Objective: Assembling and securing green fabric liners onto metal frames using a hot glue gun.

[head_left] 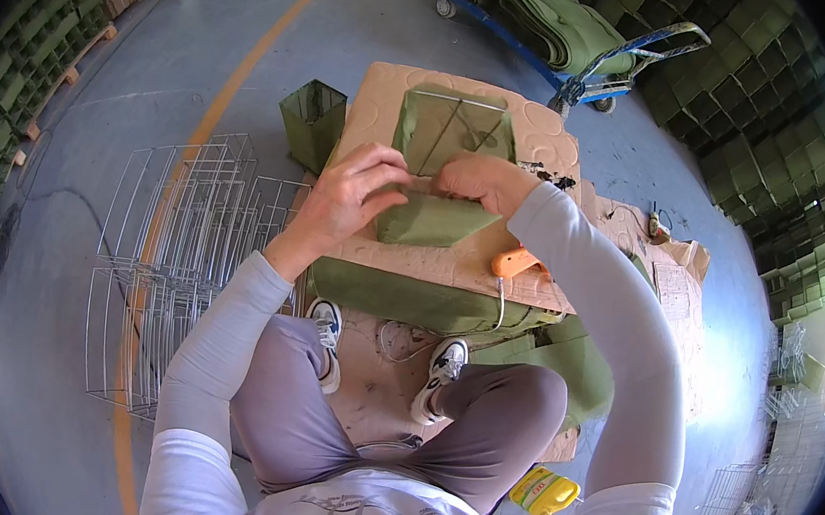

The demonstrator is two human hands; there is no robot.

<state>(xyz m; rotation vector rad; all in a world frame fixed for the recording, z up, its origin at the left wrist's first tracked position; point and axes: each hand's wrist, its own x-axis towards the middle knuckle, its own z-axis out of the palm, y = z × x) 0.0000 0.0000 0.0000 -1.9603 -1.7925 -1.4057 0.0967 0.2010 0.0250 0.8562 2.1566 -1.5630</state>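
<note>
A wire-framed box covered in green fabric lies on a cardboard-topped work surface. Its open side shows thin metal bars, and a fabric panel hangs toward me. My right hand is curled over the box's near edge, fingers closed on the green fabric; the fingertips are partly hidden. At the left end of that edge is my left hand, thumb and fingers apart, fingertips close to the fabric. An orange glue gun with a pale cord rests right of the panel.
Bare wire frames are stacked at my left. A green fabric box stands beside the work surface. Behind is a blue cart carrying folded green fabric. A yellow jug sits near my right leg. Green boxes are piled along both sides.
</note>
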